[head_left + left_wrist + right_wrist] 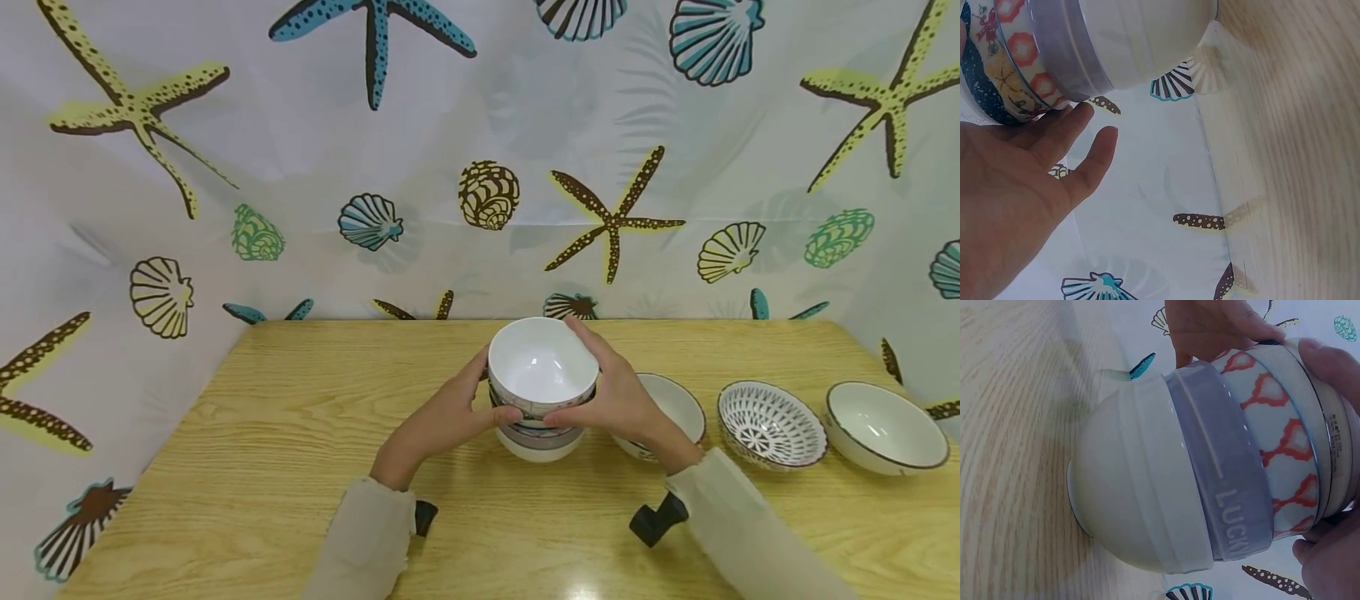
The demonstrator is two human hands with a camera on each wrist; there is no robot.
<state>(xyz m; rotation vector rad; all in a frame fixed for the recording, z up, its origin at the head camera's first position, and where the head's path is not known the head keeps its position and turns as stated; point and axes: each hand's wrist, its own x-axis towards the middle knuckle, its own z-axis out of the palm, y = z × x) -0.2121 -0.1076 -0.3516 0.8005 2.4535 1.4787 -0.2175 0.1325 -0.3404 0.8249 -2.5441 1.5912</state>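
Note:
A stack of several nested bowls (536,433) stands near the middle of the wooden table. Its top bowl (542,360) is white and glossy inside. Lower down come a red-patterned bowl (1285,437), a grey bowl (1222,462) with raised lettering and a cream bowl (1141,481) at the bottom. My left hand (450,408) grips the upper bowls from the left, thumb in front. From the right, my right hand (621,402) holds them the same way, thumb tips close together. Whether the top bowl is lifted apart from those beneath, I cannot tell.
Right of the stack, a white bowl (670,408) sits partly behind the right hand. Beyond it are a bowl with a dark patterned inside (772,423) and a larger cream bowl (885,425) with a dark rim. A sea-patterned cloth (450,250) hangs behind the table (285,467).

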